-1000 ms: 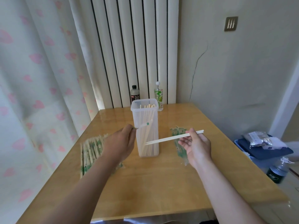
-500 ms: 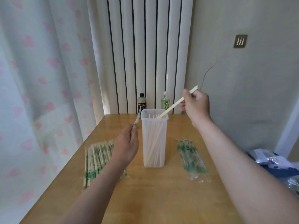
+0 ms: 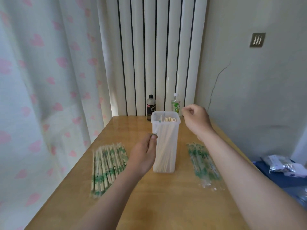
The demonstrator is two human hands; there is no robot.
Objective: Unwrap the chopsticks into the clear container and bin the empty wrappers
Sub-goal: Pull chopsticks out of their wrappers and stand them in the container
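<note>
A pale curtain (image 3: 41, 97) with pink hearts fills the left side, and its lower part is cut off by the frame. On the wooden counter (image 3: 166, 196), the heap of wrapped chopsticks (image 3: 108, 165) lies left of the left hand (image 3: 144, 156). The print on the sleeves is too blurred to read.

The left hand's fingers (image 3: 153, 138) are closed in a pinch on a scrap of green-printed wrapper (image 3: 154, 134). Only its tip shows above the fingertips, so its length cannot be made out. This hand sits just beside the left wall of the clear container (image 3: 165, 146); contact is not plain.

The container stands upright at the middle of the counter. Bare chopsticks (image 3: 167, 119) lean inside it, their ends near the rim. Behind it, partly hidden, stand a dark bottle (image 3: 151, 107) and a green pouch (image 3: 175, 104) in front of a ribbed radiator (image 3: 157, 55).

The right hand (image 3: 196, 120) hangs up and to the right of the rim, apart from it. Its fingers (image 3: 186, 112) are curled inward and nothing shows between them.

Empty wrappers (image 3: 203, 161) lie on the counter under the right forearm. At the right edge a blue bin (image 3: 282, 180) is cut off, with silvery packets (image 3: 279, 165) on it.
</note>
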